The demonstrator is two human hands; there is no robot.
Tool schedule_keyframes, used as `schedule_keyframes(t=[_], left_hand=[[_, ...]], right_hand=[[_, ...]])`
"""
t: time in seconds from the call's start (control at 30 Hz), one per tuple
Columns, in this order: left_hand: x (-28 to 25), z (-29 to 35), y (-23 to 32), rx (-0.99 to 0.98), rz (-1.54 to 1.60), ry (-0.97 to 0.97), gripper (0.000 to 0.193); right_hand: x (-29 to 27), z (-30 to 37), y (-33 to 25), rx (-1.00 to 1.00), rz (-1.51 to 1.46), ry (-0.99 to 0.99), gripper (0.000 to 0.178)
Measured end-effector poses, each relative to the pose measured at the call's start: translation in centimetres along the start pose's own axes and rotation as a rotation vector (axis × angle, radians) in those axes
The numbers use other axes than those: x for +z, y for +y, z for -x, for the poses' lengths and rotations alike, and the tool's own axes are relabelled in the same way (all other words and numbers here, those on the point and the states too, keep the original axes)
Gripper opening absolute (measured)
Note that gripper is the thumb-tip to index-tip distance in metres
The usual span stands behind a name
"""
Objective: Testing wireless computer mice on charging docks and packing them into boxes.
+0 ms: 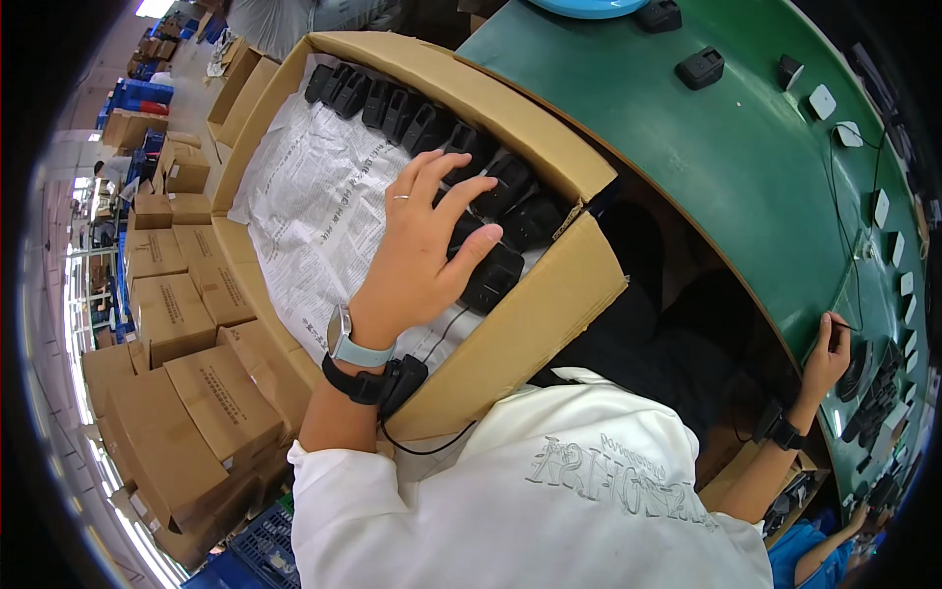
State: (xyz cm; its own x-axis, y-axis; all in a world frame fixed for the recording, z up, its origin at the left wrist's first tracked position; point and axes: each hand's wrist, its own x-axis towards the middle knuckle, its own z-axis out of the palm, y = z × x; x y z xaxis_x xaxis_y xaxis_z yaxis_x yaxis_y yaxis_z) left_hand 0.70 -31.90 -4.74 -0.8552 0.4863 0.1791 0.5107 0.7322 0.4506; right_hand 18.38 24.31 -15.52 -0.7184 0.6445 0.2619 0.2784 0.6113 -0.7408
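My left hand (417, 245) reaches over the near right part of an open cardboard box (579, 275), its fingers curved and apart. The fingertips lie over black plastic devices (491, 280) packed along the box's side; whether they touch one is partly hidden. Several more black devices (397, 113) stand in a row on crumpled printed paper (319, 182) lining the box. Out to the right, my right hand (827, 358) is at the edge of a green table (726, 187). Its fingers are pinched together on a thin black cable (860, 294) running down across the tabletop.
Along the table's far side lie several white square devices (822, 102), black devices (700, 68) and a blue round tray (594, 5). Stacked cartons (177, 314) stand at left, beside a blue crate (257, 545). A co-worker in a blue shirt (810, 560) is at lower right.
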Motion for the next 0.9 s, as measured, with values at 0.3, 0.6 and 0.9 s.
schedule_keyframes(t=[0.3,0.6,0.9], left_hand=[[0.11,0.14,-0.49,-0.011,-0.063,-0.010,0.035],[0.08,0.20,-0.48,-0.043,-0.006,-0.010,0.035],[0.00,0.14,-0.39,-0.037,-0.003,-0.008,0.035]], right_hand=[[0.14,0.01,0.16,-0.004,-0.001,0.016,0.018],[0.10,0.01,-0.24,-0.020,0.017,0.005,0.020],[0.16,0.06,-0.09,-0.032,-0.008,0.007,0.018]])
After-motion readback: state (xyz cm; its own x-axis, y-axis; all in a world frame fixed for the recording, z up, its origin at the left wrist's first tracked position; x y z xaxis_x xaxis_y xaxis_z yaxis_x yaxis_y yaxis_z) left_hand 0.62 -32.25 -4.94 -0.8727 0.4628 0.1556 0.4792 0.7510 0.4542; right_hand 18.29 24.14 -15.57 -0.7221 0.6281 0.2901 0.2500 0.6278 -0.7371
